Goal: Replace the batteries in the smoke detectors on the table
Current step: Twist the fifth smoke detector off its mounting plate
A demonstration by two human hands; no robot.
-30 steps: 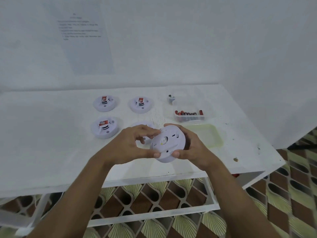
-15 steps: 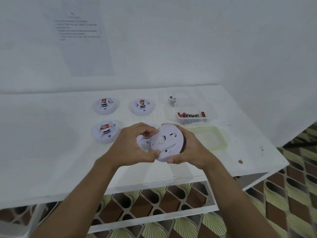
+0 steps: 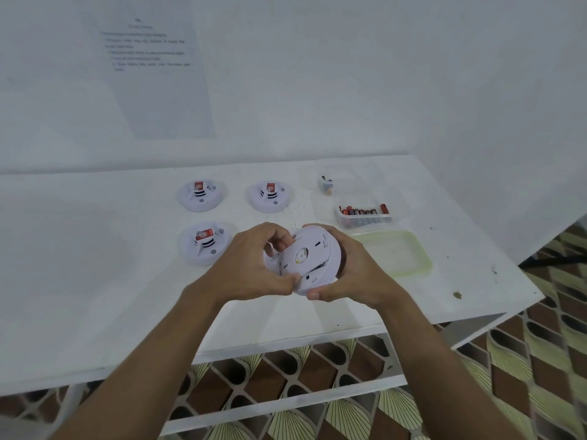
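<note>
I hold a round white smoke detector [image 3: 309, 260] on edge above the table, its back plate facing me. My right hand [image 3: 351, 269] cups its right rim with curled fingers and thumb. My left hand [image 3: 254, 260] grips the left rim, thumb at the lower edge. The back plate looks slightly lifted from the body along the right side. Three more white detectors lie face up on the table, each with a red label: one at the near left [image 3: 205, 242], one at the far left [image 3: 201, 195], one at the far middle [image 3: 270, 195].
A clear tub of red-and-black batteries [image 3: 365, 214] sits right of the detectors, with another clear tub [image 3: 327, 184] holding a small item behind it. A green-rimmed lid [image 3: 413, 258] lies at the right. The white table [image 3: 95, 281] ends close to me; a wall stands behind.
Both hands kept hold of the detector and turned it a little, and a gap has appeared at the back plate's right edge. The camera drifted slightly.
</note>
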